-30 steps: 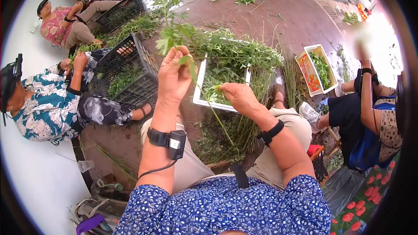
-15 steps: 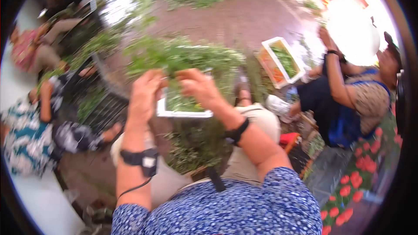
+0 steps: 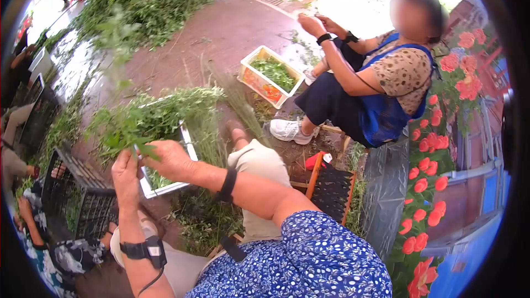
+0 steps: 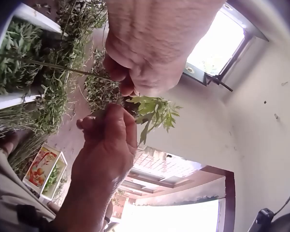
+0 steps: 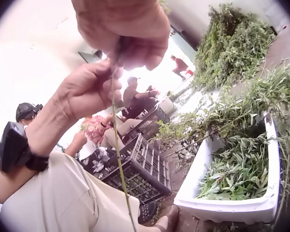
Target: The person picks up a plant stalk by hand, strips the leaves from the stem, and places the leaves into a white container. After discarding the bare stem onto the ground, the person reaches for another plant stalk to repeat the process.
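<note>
In the head view the left hand (image 3: 127, 179) is raised at the lower left, pinching a leafy stem whose green leaves (image 3: 124, 129) spread above the fingers. The right hand (image 3: 168, 161) meets it from the right, its fingertips at the same stem. The right wrist view shows the bare green stem (image 5: 119, 154) hanging down from between the two hands. In the left wrist view leaves (image 4: 157, 112) stick out beside the fingertips. Below and beyond the hands stands a white box (image 3: 190, 146) with cut greens (image 5: 237, 169) in it and long plants across its far edge.
A yellow-white box (image 3: 247, 74) of leaves stands by a seated person (image 3: 406, 72) at the right. Black crates (image 3: 91, 209) and other seated people are at the left. A large plant heap (image 3: 149, 3) lies at the back. A wooden-framed black rack (image 3: 331, 190) is near the right knee.
The head view has turned right, so the scene has shifted left. The hands, apart one second ago, have come together at the stem.
</note>
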Demonstrator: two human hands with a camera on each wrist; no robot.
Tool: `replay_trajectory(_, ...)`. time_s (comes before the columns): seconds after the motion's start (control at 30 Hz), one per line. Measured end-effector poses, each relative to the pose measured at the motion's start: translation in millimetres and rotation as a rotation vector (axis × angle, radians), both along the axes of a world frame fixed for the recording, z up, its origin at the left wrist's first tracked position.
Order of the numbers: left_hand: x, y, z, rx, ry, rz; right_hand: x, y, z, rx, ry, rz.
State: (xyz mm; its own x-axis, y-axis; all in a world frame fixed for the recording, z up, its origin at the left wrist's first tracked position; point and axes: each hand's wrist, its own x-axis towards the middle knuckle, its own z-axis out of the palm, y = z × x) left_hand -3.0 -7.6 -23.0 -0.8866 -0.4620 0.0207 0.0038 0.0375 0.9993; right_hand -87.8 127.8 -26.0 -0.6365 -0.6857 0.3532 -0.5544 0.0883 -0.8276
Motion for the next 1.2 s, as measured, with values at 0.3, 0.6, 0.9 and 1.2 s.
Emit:
replay_trajectory(0.3, -3.8, -1.3, -3.6, 0.207, 0.036, -0.030, -18.5, 9.8, 8.8, -0.210, -0.851, 0.026)
replay_trajectory(0.6, -1.0, 14.5, -4.2, 0.219, -0.054, -0.152, -19.7, 5.7, 28.0, -0.372, -0.852, 0.087)
replay_trajectory(0.9, -1.1, 33.4, -18.4, 0.184, -0.009, 0.033, -17.6, 1.1, 21.1, 0.127, 0.093, -0.167)
replay_trajectory(1.2, -0.2, 17.6, -4.4, 0.329, 0.102, 0.108, -19.6, 7.2, 12.4, -0.003, -0.467, 0.029)
